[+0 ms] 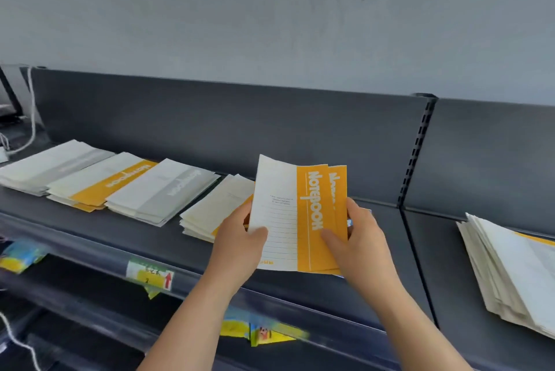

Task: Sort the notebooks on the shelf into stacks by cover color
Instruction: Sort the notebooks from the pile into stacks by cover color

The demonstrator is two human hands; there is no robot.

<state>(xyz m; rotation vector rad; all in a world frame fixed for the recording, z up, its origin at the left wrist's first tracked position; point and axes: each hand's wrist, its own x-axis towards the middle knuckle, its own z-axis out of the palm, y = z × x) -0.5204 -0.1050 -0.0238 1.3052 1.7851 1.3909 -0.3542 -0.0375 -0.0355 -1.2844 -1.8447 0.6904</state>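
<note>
Both my hands hold a small bundle of orange-and-white notebooks (303, 214) upright above the dark shelf (375, 238). My left hand (240, 238) grips the bundle's left edge, thumb on the front cover. My right hand (357, 235) grips its right edge, thumb on the orange band. A second orange cover peeks out behind the front one. On the shelf lie several stacks: a grey-banded stack (51, 166) at far left, an orange-banded stack (102, 181), another grey-banded stack (163, 190), and a pale stack (213, 211) partly hidden by my left hand.
A loose, fanned pile of notebooks (510, 274) lies on the neighbouring shelf section at right, past the slotted upright (417, 154). Price tags (150, 276) hang on the shelf's front rail. White cables (31, 118) run at the far left. A lower shelf lies below.
</note>
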